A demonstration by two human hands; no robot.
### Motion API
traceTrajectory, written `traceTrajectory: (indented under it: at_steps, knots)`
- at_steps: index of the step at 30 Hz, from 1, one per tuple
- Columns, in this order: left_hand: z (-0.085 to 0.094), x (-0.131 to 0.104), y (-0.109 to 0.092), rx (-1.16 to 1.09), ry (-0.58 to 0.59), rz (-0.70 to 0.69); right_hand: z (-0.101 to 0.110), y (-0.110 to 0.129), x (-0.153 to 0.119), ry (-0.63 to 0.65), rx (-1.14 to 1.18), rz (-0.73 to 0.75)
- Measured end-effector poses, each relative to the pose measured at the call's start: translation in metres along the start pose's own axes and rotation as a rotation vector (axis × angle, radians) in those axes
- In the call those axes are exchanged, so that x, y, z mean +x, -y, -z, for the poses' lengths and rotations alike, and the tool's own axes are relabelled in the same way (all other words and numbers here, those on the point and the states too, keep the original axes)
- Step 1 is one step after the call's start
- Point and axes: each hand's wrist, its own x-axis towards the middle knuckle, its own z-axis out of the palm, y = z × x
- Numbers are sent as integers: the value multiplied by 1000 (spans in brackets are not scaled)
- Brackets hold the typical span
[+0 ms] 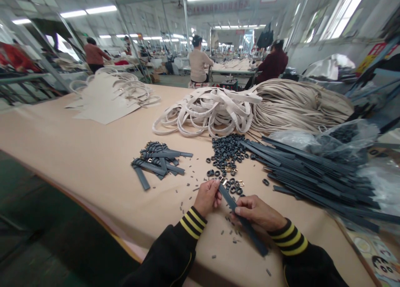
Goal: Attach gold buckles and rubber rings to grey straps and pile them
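A dark blue-grey strap [250, 230] slants across the front of the table between my hands, a gold buckle [223, 181] at its far end. My left hand [207, 197] pinches the strap's upper end beside the buckle. Around its middle, my right hand [258, 212] is closed with the thumb on top. Just beyond my fingers lies a heap of small dark strap loops [229, 149], with a few loose gold buckles [231, 169] among them. Left of the heap is a pile of straps fitted with buckles [159, 158].
Long dark strips [315, 174] are stacked at the right beside clear plastic bags [346, 137]. Pale looped straps [209, 110], a long beige bundle [300, 103] and beige panels [106, 99] lie farther back. Small dark offcuts dot the table [93, 153]. People [199, 62] sit and stand beyond.
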Motion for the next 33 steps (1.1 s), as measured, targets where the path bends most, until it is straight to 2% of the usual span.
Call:
traceTrajectory:
  at_steps: [3, 5, 7, 12, 17, 22, 25, 27, 29, 31, 33]
  knots:
    - [-1, 0, -2, -20, 28, -18, 1, 5, 2, -223, 26, 98]
    - [-3, -1, -3, -35, 91, 2, 3, 8, 4, -399, 160, 140]
    - [-3, -3, -3, -35, 183, 43, 6, 9, 6, -508, 304, 164]
    - [-4, -9, -5, -29, 379, 106, 12, 7, 8, -612, 429, 197]
    - [-4, -10, -6, -93, 397, 156, 15, 4, 9, -660, 453, 232]
    - [-4, -7, -4, -100, 376, 127, 16, 3, 9, -672, 468, 235]
    - [-3, -4, -4, -138, 218, 60, 14, 6, 4, -630, 370, 196]
    - [-1, -2, -6, -220, 88, 24, 12, 7, 0, -469, 223, 165]
    - [2, -1, -10, -340, 36, 18, 10, 8, -4, -230, 64, 137]
    - [5, -2, -13, -460, 102, 55, 11, 7, -5, -82, -16, 105]
    - [8, -4, -14, -546, 226, 105, 15, 6, -5, -106, 9, 69]
